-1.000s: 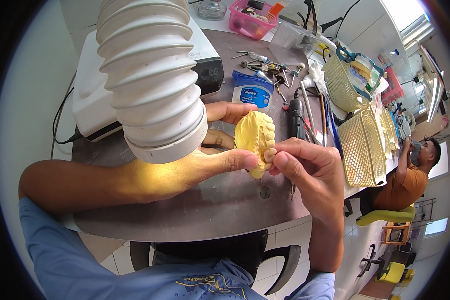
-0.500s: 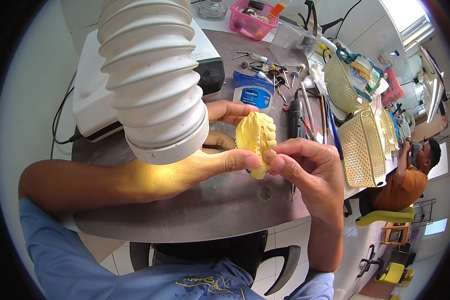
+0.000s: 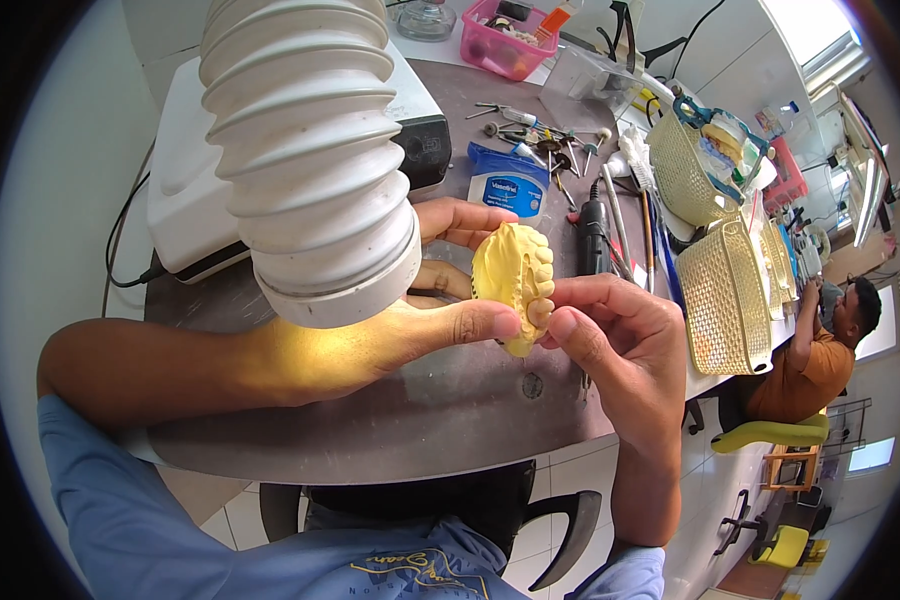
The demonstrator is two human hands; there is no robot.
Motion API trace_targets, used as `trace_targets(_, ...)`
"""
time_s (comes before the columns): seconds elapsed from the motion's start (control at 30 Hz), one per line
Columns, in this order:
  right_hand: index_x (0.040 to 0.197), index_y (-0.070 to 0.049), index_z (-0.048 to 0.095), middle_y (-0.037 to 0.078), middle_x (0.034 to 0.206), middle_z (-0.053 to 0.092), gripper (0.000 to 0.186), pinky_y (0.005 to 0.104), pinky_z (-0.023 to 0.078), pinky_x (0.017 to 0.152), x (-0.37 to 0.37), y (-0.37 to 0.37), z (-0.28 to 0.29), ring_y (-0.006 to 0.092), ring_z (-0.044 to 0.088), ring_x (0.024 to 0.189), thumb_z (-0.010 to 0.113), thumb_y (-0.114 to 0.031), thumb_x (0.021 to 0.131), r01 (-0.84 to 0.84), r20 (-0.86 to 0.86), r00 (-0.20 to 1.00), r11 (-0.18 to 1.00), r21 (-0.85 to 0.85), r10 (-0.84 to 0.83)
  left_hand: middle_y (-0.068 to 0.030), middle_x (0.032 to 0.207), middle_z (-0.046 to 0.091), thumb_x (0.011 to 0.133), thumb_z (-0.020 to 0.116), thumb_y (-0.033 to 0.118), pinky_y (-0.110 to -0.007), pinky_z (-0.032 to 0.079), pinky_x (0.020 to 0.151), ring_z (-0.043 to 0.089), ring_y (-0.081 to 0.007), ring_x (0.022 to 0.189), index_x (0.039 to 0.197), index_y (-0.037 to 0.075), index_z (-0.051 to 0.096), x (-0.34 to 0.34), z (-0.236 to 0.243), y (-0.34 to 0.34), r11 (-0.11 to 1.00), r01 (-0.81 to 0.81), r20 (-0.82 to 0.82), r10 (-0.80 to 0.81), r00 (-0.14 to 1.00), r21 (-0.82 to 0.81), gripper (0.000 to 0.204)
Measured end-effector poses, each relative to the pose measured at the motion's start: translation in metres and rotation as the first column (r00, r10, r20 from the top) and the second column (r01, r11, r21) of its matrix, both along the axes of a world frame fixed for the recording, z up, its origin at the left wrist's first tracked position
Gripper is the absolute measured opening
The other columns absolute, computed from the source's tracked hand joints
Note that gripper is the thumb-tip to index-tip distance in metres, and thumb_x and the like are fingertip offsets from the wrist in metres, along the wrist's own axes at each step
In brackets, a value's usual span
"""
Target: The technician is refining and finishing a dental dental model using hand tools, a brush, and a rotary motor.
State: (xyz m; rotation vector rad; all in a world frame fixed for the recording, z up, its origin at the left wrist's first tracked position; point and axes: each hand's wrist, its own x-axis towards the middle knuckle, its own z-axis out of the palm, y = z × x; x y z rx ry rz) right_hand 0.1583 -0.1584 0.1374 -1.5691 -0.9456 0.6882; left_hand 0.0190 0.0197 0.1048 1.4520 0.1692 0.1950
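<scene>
Yellow dental cast [image 3: 504, 278] — right fingers [image 3: 565, 323] slightly farther right now

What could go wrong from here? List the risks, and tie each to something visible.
1. The yellow dental model is in the left hand over the table; if that grip slipped, it could drop and chip.
2. The right hand has its thumb and forefinger at the model's teeth; pressing too hard might damage one.
3. The blue-lidded tub sits near the left hand, which could bump it.
</scene>
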Motion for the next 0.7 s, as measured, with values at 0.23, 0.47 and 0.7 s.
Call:
trace_targets(0.23,0.104,0.006,0.074,0.009,0.089,0.075,0.02,0.023,0.057,0.075,0.0015,-0.0002,-0.0015,0.0099,0.07,0.082,0.072,-0.011,0.094,-0.006,0.098,0.995,1.0,-0.019,0.008,-0.0123,0.141,0.05,0.088,0.079,0.011,-0.035,0.05,0.106,0.059,-0.0233,0.126,0.146,0.0,0.041,-0.0003,0.0017,-0.0005,1.0,0.001,-0.007,0.0,1.0,0.019,0.07)
trace_targets(0.47,0.104,0.005,0.074,0.009,0.087,0.075,0.02,0.0223,0.056,0.073,-0.0003,0.0013,-0.001,0.0087,0.069,0.08,0.073,-0.011,0.094,-0.011,0.088,0.996,0.999,-0.043,0.015,-0.0112,0.141,0.049,0.087,0.08,0.01,-0.035,0.051,0.106,0.06,-0.0216,0.123,0.146,0.0,0.042,-0.001,0.0015,-0.0017,1.0,-0.011,-0.007,0.011,1.0,-0.002,0.07)
trace_targets(0.7,0.103,0.005,0.075,0.007,0.086,0.075,0.018,0.0213,0.056,0.072,-0.0013,-0.0039,-0.0036,0.0091,0.07,0.08,0.075,-0.01,0.092,0.004,0.27,0.963,1.0,-0.016,0.0,-0.011,0.142,0.049,0.087,0.08,0.009,-0.035,0.051,0.106,0.06,-0.0211,0.123,0.145,0.0,0.042,-0.0006,0.0035,-0.0034,1.0,0.004,0.009,-0.003,1.0,-0.01,0.071)
